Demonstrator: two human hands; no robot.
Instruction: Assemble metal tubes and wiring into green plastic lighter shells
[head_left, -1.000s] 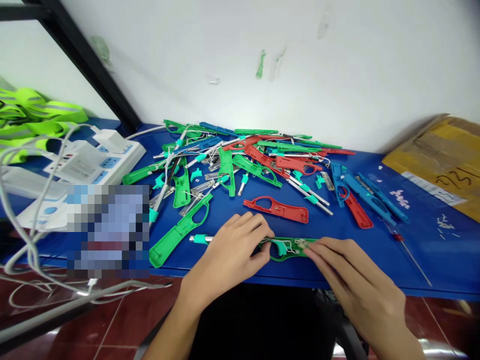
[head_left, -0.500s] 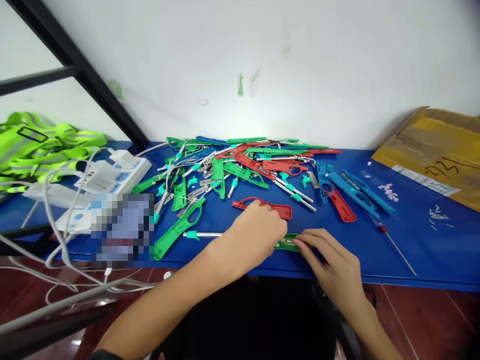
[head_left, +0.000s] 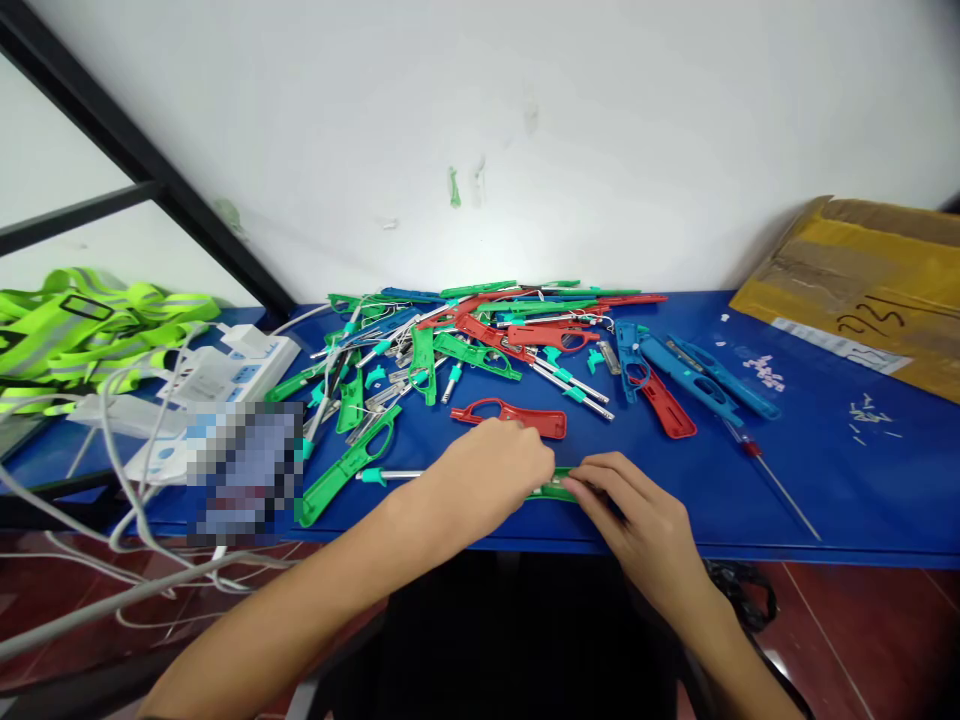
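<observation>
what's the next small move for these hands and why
I'd probably lift the left hand slightly to check the fit, while the right hand steadies the green lighter half-shell: the right hand grips its right end, a pale part shows inside, and the left hand covers the rest.

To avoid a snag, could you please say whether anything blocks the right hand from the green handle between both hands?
Nothing visible does: the right hand touches the green handle; a red handle lies behind it.

Bare right hand [head_left: 645, 525] — dark sleeve [head_left: 781, 684]
</observation>
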